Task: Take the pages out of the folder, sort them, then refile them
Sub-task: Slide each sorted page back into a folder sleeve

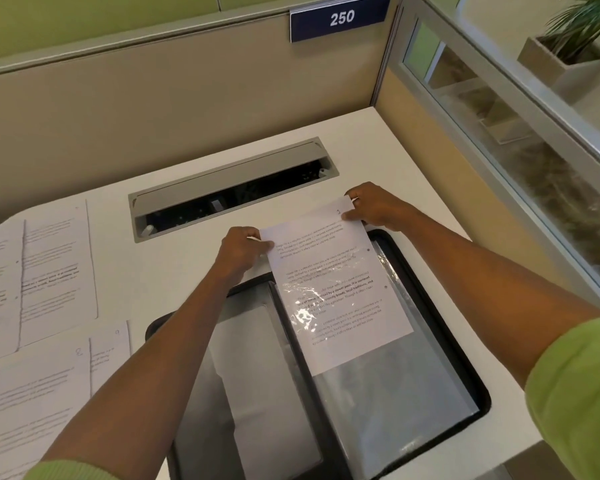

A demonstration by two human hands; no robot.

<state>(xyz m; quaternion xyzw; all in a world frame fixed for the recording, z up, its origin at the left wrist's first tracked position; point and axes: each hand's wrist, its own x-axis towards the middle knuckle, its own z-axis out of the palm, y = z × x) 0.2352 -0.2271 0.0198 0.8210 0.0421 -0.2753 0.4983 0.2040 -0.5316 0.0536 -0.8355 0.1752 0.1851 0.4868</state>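
A person in green sleeves stands at a white desk (160,271), and a black folder (418,289) lies open on it in front of them. A printed page (329,271) sits partway inside a clear plastic sleeve (388,393) on the folder's right half. The page's lower part is under shiny plastic and its top sticks out past the folder's far edge. The left hand (239,251) pinches the page's top left corner between thumb and curled fingers. The right hand (374,206) pinches the top right corner, beside a small handwritten number too faint to read. The folder's left half shows a grey inner pocket, partly hidden by the left forearm. To the left of the folder, loose printed pages (49,271) lie in overlapping rows on the desk. Beyond the folder, a grey cable tray (229,188) is set into the desk with its lid raised. Further beyond, on the partition, is a blue sign (340,19) reading 250. Far to the right of the folder, behind glass, stands a potted plant (575,36).
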